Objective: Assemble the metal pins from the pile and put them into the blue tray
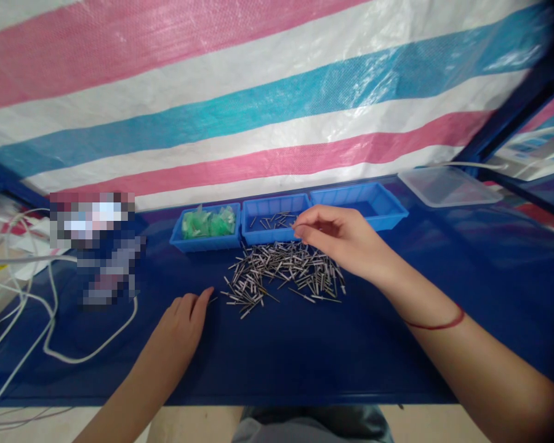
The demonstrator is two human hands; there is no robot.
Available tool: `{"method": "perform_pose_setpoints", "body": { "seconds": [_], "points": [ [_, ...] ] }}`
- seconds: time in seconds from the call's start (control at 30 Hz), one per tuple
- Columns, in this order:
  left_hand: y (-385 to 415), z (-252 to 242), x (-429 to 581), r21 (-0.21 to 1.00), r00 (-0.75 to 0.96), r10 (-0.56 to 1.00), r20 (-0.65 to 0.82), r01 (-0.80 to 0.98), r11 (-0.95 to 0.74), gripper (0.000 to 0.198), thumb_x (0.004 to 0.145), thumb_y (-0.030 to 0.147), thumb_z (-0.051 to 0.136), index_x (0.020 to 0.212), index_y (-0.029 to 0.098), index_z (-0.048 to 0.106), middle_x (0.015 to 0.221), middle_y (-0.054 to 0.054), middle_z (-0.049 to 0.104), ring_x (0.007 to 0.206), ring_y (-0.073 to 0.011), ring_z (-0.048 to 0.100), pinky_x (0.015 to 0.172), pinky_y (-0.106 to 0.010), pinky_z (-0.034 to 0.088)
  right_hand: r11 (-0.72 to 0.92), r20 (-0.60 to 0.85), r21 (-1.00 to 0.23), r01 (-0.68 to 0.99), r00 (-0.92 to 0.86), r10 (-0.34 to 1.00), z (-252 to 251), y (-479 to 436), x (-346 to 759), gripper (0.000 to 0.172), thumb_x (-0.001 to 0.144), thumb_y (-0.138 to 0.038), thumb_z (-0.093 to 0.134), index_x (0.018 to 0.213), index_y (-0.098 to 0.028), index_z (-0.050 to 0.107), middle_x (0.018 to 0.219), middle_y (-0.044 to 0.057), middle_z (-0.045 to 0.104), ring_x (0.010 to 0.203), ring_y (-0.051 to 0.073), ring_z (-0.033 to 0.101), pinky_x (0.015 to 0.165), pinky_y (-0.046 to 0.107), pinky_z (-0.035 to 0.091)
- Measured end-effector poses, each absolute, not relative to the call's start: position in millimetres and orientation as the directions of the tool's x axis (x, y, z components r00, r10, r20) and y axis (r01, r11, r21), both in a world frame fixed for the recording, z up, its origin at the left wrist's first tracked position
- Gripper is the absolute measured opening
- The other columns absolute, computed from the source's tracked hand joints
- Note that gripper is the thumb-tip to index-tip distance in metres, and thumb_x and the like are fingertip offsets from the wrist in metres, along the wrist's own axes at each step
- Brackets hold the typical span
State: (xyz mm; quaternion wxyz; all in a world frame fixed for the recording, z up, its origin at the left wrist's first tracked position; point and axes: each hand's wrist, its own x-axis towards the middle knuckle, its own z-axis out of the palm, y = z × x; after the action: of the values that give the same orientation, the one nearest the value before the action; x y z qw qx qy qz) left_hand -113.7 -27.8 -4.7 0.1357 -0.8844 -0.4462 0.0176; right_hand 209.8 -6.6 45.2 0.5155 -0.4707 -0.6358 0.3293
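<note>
A loose pile of metal blind rivets lies on the blue table. Behind it stands the middle blue bin, with a few rivets inside. My right hand is over that bin's right front corner, thumb and forefinger pinched on what looks like a rivet, mostly hidden by the fingertips. To the left of the pile, my left hand rests low at the table with its fingers curled. A thin metal piece shows beside its thumb; whatever is within the fingers is hidden.
The left blue bin holds green plastic packets. A right blue bin and a clear plastic lid stand farther right. White cables run over the table's left side. A striped sheet hangs behind.
</note>
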Motion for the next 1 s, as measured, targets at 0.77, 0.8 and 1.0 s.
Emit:
{"method": "perform_pose_setpoints", "body": {
  "seconds": [0.77,0.8,1.0],
  "points": [
    [-21.9,4.8,-120.7,0.021,0.504,0.83,0.238,0.852,-0.524,0.043,0.098,0.043,0.033,0.105,0.021,0.07,0.105,-0.009,0.067,0.092,-0.023,0.066,0.081,-0.036,0.054,0.299,0.308,-0.909,0.291,-0.015,0.951,44.7,-9.4,209.4,0.01,0.082,-0.025,0.06,0.076,-0.018,0.064,0.073,0.001,0.064,0.067,0.012,0.056,0.059,0.027,0.043],
    [-24.4,5.7,-120.7,0.011,0.477,0.849,0.227,0.87,-0.492,0.044,0.098,0.043,0.033,0.105,0.021,0.07,0.103,-0.009,0.067,0.088,-0.0224,0.067,0.077,-0.034,0.055,0.297,0.306,-0.909,0.291,-0.015,0.952,44.4,-8.9,209.4,0.01,0.082,-0.025,0.06,0.076,-0.018,0.064,0.073,0.001,0.064,0.066,0.012,0.056,0.059,0.026,0.043],
    [-30.6,12.6,-116.6,0.056,0.435,0.895,0.101,0.895,-0.442,0.043,0.097,0.039,0.032,0.105,0.019,0.069,0.105,-0.007,0.07,0.084,-0.0207,0.07,0.071,-0.03,0.056,0.284,0.285,-0.91,0.302,-0.042,0.958,43.1,-8.0,209.1,0.009,0.082,-0.024,0.06,0.077,-0.017,0.064,0.075,0.0,0.063,0.066,0.011,0.054,0.06,0.025,0.042]
  ]
}}
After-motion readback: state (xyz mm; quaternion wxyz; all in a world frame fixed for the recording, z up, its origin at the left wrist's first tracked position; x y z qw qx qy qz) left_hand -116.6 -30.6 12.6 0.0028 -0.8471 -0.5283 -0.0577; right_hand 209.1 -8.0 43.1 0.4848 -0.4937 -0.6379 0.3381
